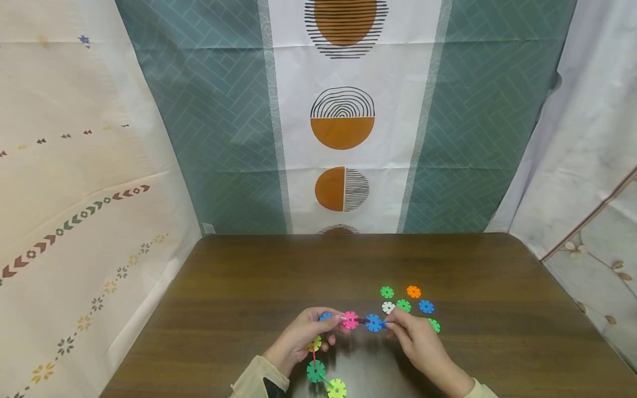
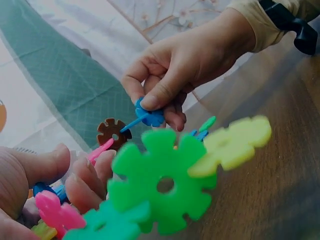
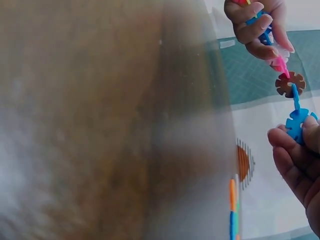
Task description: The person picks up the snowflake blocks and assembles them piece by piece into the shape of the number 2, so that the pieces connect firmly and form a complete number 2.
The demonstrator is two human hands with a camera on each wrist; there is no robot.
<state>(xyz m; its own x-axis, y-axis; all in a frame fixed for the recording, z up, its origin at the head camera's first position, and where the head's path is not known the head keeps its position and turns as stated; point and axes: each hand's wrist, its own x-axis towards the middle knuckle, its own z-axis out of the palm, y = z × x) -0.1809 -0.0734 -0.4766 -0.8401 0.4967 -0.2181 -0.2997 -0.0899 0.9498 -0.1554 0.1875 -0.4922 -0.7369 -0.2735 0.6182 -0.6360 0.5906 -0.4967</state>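
My left hand grips a chain of notched plastic discs held up over the table. To the right of its fingers, a pink disc joins a brown disc, which joins a blue disc. At that end, my right hand pinches another blue disc between thumb and fingers. Below my left hand hang a yellow disc, a green disc and a yellow-green disc. My left fingers partly hide the blue disc they hold.
Loose discs lie beyond my right hand: a white disc, an orange disc, a blue disc and several green ones. The brown wooden table ends at a patterned cloth, with more cloth on both sides.
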